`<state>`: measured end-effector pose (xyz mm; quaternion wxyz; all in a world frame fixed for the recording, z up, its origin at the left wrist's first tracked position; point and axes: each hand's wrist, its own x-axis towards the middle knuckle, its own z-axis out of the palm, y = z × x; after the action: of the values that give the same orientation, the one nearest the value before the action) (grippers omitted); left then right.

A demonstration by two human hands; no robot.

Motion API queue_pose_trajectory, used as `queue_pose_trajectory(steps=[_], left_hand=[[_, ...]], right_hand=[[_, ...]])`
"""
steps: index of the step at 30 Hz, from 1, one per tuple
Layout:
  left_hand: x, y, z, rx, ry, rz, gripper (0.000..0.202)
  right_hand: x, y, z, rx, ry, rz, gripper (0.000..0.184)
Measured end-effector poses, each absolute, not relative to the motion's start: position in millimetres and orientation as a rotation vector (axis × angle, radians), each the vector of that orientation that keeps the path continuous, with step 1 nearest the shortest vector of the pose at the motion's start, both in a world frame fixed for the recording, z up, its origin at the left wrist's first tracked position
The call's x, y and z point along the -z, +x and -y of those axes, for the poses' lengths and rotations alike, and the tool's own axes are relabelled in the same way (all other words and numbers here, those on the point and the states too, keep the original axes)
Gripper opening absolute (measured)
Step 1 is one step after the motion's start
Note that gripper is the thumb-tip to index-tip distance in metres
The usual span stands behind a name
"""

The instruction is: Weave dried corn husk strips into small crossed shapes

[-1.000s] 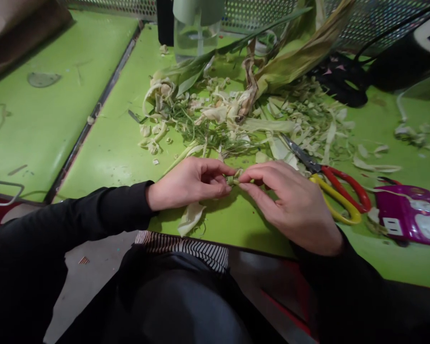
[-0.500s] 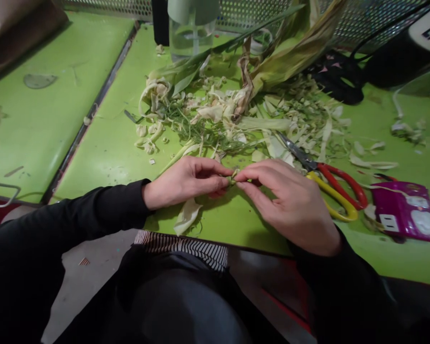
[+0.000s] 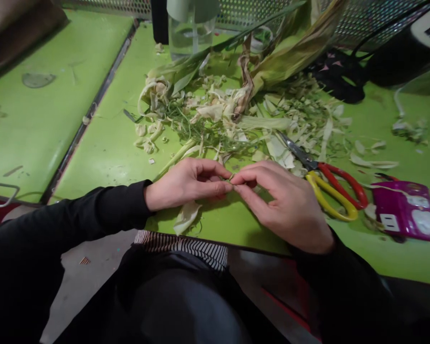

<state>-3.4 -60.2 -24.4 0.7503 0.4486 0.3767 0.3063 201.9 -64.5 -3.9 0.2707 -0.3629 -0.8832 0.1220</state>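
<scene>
My left hand (image 3: 188, 184) and my right hand (image 3: 284, 203) meet fingertip to fingertip over the near edge of the green table (image 3: 107, 148). Both pinch a small green bit of husk (image 3: 231, 178), which is almost hidden between the fingers. A pale husk scrap (image 3: 186, 217) lies on the table under my left hand. Just right of my right hand lie scissors (image 3: 329, 184) with one red and one yellow handle, blades pointing away toward the husk pile (image 3: 236, 114).
A clear bottle (image 3: 189, 28) stands at the back by a perforated metal wall. Long corn leaves (image 3: 297, 52) lean at the back. A purple packet (image 3: 406, 210) lies at the right. A second green table (image 3: 32, 114) is at the left.
The fingertips have closed tighter together, so the green bit shows less than before. Both hands stay in about the same place.
</scene>
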Motion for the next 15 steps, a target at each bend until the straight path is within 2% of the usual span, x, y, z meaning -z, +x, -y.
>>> queue_pose_trajectory(steps=[4,6,8,15], left_hand=[[23.8,-3.8,58.7,-0.739,0.875,-0.681,0.033],[23.2,-4.1,58.5,-0.802,0.815,-0.639,0.035],[22.2,-4.5,58.7,-0.843,0.803,-0.618,0.032],[18.4,-3.1,58.5,-0.876,1.025,-0.729,0.026]], right_hand=[[4.3,203.7,60.2,-0.445,-1.014,2.214,0.003],[3.2,205.5,59.2,-0.477,-1.047,2.125,0.008],[1.8,207.0,58.5,-0.473,-1.040,2.109,0.011],[0.5,203.8,57.3,-0.254,-0.943,2.186,0.003]])
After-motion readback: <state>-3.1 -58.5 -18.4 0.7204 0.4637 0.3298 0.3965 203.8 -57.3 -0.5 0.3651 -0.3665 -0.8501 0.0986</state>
